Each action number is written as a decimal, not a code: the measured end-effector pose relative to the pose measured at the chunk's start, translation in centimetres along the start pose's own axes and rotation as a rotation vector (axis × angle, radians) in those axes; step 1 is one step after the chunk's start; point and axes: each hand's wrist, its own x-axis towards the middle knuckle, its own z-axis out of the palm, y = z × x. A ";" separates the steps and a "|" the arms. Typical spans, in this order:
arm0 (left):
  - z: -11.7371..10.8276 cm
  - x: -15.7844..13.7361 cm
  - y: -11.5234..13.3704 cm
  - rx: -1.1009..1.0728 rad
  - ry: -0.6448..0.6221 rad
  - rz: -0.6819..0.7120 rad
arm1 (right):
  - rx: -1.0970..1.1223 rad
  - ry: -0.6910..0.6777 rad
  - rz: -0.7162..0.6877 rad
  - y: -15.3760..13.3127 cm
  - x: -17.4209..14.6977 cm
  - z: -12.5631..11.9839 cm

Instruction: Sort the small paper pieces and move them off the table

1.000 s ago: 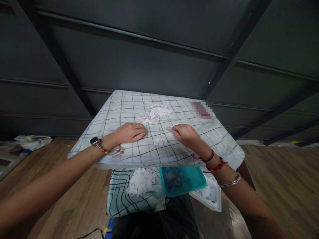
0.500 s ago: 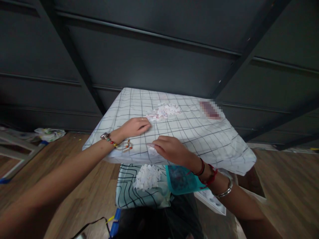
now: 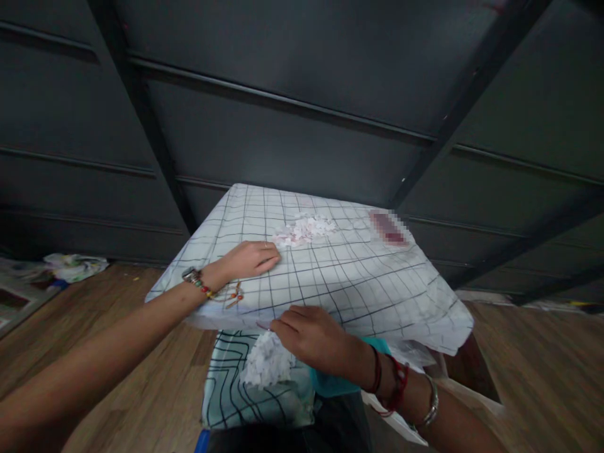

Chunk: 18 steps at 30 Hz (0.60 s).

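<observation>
On the checked cloth [image 3: 377, 283] rests my left hand [image 3: 252, 258], its fingers curled and closed. Their tips are turned down beside a loose heap of small white and pinkish paper pieces [image 3: 306, 229], and whatever they hold, if anything, is hidden. My right hand [image 3: 309, 336] is pinched on a small pale, pinkish piece of paper [image 3: 264, 326] over the table's near edge. Just below it, a larger heap of white paper pieces [image 3: 268, 362] lies on a green patterned cloth [image 3: 221, 384]. My right forearm partly covers a turquoise tray [image 3: 330, 382].
A blurred-out reddish item [image 3: 389, 228] lies at the table's right rear. Behind the table stands a dark panelled wall [image 3: 292, 145]. A white box [image 3: 396, 421] is low on the right, on a wooden floor [image 3: 542, 346]. A crumpled bag [image 3: 78, 267] lies far left.
My right hand has moved from above the table toward me, to its near edge above the lower paper heap. My left hand stays beside the upper heap. The view has shifted slightly.
</observation>
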 end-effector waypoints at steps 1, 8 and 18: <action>0.0 0.0 0.0 0.008 -0.012 -0.003 | 0.011 0.002 0.021 0.5 -0.2 -0.2; -0.6 0.8 0.7 0.103 -0.096 0.092 | 0.141 0.151 0.359 12.3 -0.4 -2.1; 0.0 7.4 2.9 -0.001 -0.118 0.369 | -0.034 -0.004 0.410 22.3 1.5 0.0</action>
